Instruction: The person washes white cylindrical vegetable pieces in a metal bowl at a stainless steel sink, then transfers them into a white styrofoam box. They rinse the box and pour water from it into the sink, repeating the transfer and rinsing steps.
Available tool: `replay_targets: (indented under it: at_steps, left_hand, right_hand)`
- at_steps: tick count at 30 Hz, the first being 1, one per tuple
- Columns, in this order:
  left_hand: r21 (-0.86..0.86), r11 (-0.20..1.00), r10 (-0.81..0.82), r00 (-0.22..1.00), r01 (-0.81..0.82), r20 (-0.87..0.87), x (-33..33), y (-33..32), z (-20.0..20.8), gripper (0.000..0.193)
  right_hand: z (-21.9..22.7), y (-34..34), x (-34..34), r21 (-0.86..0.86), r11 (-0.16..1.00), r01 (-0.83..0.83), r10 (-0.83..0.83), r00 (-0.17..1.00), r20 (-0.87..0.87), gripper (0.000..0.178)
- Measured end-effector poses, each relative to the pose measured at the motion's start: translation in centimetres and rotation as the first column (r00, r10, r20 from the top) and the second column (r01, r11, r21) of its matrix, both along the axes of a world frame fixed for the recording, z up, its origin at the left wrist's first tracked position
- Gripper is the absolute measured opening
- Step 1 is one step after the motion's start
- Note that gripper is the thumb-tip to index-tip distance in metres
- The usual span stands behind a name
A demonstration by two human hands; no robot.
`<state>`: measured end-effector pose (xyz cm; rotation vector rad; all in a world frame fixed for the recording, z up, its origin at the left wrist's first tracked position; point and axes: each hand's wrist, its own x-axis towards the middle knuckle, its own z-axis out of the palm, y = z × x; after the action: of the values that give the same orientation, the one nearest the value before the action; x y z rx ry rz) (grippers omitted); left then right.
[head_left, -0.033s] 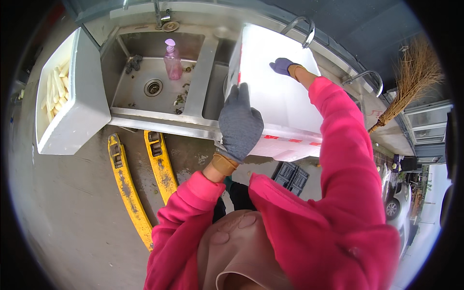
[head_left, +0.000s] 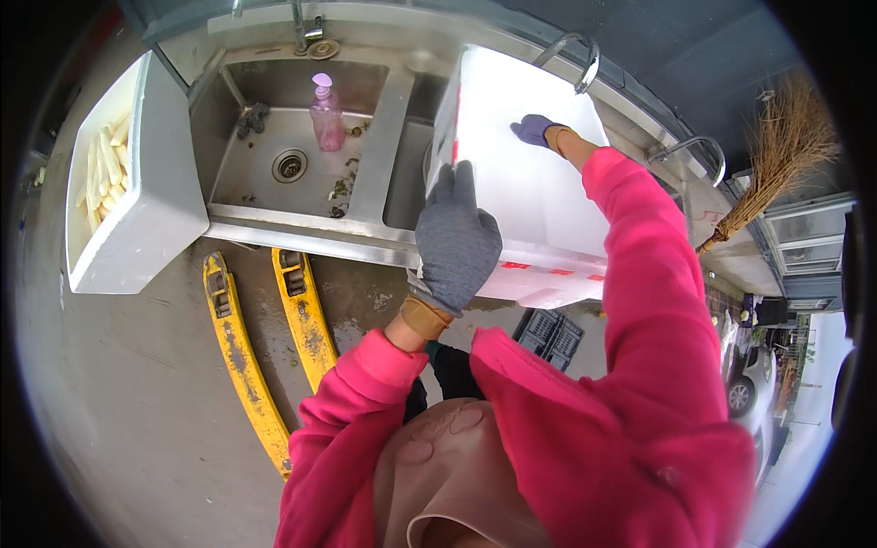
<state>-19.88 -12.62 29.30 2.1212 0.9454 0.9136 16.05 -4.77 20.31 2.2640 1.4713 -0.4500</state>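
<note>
A large white foam box [head_left: 525, 164] with red tape marks along its edges stands over the right part of the steel sink. My left hand [head_left: 457, 242], in a grey glove, lies at the box's near left corner. Its fingers are stretched out along the edge. My right hand [head_left: 537, 131], in a purple-grey glove, rests on the white top near the middle of the box. Its fingers lie against the surface, partly hidden by the back of the hand. Whatever is inside the box does not show.
The steel sink [head_left: 370, 187] holds a pink pump bottle [head_left: 327, 119] and bits of green scraps. At left, an open foam box [head_left: 155, 205] contains pale, peeled-looking sticks. Yellow pallet-jack forks [head_left: 242, 352], a dark crate [head_left: 548, 338], faucets and a straw broom [head_left: 776, 151] surround me.
</note>
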Motion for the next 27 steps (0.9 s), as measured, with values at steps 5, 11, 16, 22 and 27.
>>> replay_targets:
  at_steps: [5,11,16,22,27]
  left_hand:
    - [-0.038,0.999,-0.006,0.998,0.004,-0.056,-0.5,-0.2,0.5,0.062]
    - [-0.034,0.999,-0.038,0.999,0.038,-0.012,-0.6,0.1,0.5,0.063]
    - [-0.025,0.999,-0.03,0.999,0.029,-0.038,0.1,0.0,0.9,0.063]
    - [-0.008,1.0,-0.003,1.0,0.003,-0.028,-0.2,-0.2,0.7,0.061]
    - [-0.074,0.997,-0.021,1.0,0.022,0.006,0.2,0.0,0.7,0.06]
  right_hand:
    - [-7.4,0.2,2.8,-0.059,0.983,0.177,-0.18,0.982,-0.052,0.062]
    - [-11.7,-1.4,-7.3,0.174,0.965,-0.194,0.184,0.98,0.071,0.055]
    - [-10.6,-4.5,-11.1,0.506,0.758,-0.411,0.534,0.837,-0.12,0.052]
    - [-12.0,-3.1,-5.0,0.413,0.89,0.195,-0.201,0.979,-0.029,0.061]
    - [-14.5,-5.6,-9.4,0.448,0.894,-0.003,0.043,0.996,-0.077,0.065]
